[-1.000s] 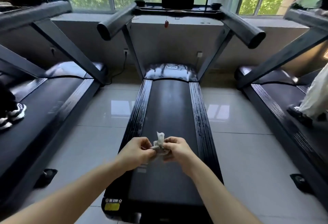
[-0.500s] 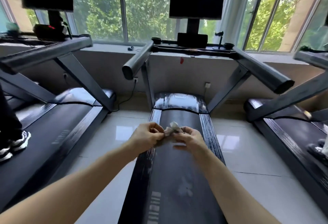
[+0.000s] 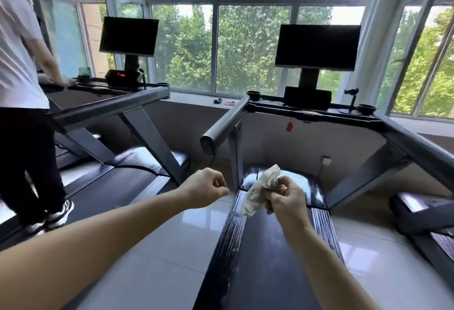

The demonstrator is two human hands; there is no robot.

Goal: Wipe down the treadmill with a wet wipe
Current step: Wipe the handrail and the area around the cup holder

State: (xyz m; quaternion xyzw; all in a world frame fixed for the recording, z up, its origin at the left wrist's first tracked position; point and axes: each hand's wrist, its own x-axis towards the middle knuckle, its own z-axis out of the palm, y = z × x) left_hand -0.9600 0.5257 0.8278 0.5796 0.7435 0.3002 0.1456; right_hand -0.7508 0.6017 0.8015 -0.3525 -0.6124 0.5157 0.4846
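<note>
While raised at centre frame over the belt of the treadmill (image 3: 265,260) filling the lower centre and right, grips a crumpled wet wipe (image 3: 258,191) in the right hand (image 3: 287,199), fingers curled round it. Curls the left hand (image 3: 206,187) into a loose fist just left of the wipe, apart from it, holding nothing.

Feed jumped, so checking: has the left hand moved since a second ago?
Yes. The left hand has let go of the wipe and shifted left: earlier over the treadmill's left rail, it now sits beside it, over the floor tiles.
</note>
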